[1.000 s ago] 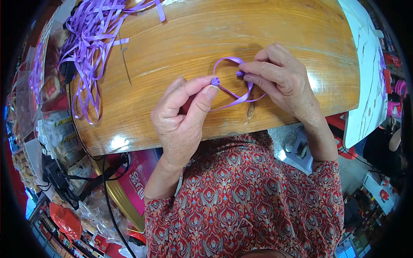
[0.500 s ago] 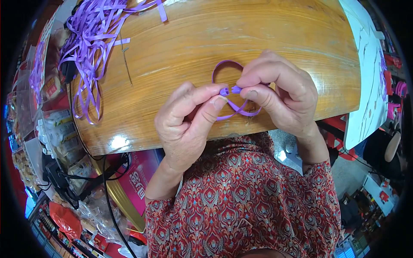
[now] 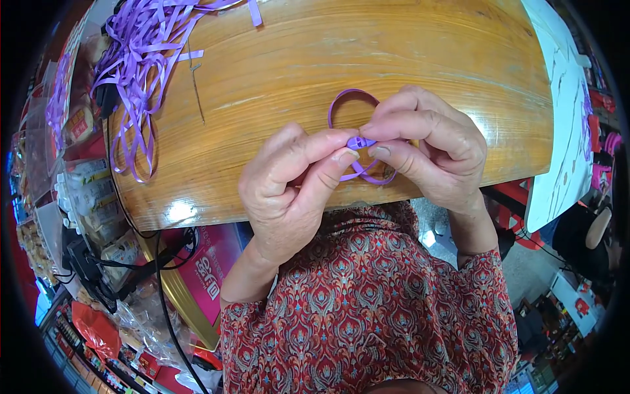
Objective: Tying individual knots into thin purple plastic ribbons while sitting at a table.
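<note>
Over the near part of the wooden table [image 3: 289, 85], both hands meet at a small purple plastic buckle [image 3: 359, 142]. Thumb and fingertips of my left hand [image 3: 292, 174] pinch its left half. From the other side, my right hand [image 3: 433, 144] pinches the right half, which now sits in the left one. A purple ribbon [image 3: 341, 98] runs from the buckle and loops behind and below the fingers. Part of the ribbon is covered by my right hand.
A tangled heap of purple ribbons [image 3: 141, 49] lies at the table's far left. Beside it is a thin bent wire [image 3: 197, 92]. Black cables [image 3: 161, 295] hang off the left edge near bagged goods [image 3: 88, 190]. A white marbled board [image 3: 564, 131] stands at the right.
The two buckle halves, apart before, have come together as my hands closed in. My left hand has shifted slightly right. The table has drifted a little in view.
</note>
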`<state>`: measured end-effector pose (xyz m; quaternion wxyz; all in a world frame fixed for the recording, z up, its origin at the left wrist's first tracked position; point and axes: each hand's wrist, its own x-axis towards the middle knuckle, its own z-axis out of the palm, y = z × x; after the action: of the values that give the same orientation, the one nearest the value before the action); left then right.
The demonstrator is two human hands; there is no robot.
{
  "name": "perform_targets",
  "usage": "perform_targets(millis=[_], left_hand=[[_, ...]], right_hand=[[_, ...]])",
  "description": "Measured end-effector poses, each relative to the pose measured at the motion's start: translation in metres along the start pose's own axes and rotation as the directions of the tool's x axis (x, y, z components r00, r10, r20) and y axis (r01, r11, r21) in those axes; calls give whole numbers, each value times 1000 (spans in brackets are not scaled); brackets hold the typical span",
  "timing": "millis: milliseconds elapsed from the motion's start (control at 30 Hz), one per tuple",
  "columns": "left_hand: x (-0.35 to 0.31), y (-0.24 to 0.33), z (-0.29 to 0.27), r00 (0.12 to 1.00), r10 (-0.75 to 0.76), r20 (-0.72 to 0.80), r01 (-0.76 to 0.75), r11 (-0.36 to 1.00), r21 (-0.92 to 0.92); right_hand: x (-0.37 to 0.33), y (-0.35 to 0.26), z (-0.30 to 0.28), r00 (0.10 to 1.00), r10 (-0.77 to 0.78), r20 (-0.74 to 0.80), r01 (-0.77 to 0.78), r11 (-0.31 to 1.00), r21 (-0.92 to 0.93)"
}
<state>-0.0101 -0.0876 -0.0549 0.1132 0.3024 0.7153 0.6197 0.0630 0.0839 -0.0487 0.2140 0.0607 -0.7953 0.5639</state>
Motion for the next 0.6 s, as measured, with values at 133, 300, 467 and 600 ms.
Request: perform_targets(millis=[133, 300, 467, 600], left_hand=[[0, 1, 0, 1000, 24, 1, -24, 999, 41], [1, 5, -1, 999, 46, 19, -47, 992, 117], [1, 4, -1, 999, 19, 30, -21, 996, 83], [1, 6, 0, 999, 35, 32, -37, 997, 71]], right_hand=[[0, -1, -1, 1000, 6, 8, -6, 1000, 5], [-2, 0, -2, 1000, 14, -14, -13, 1000, 10], [-2, 1, -1, 1000, -16, -23, 16, 1000, -9], [-2, 0, -1, 999, -18, -46, 17, 1000, -24]])
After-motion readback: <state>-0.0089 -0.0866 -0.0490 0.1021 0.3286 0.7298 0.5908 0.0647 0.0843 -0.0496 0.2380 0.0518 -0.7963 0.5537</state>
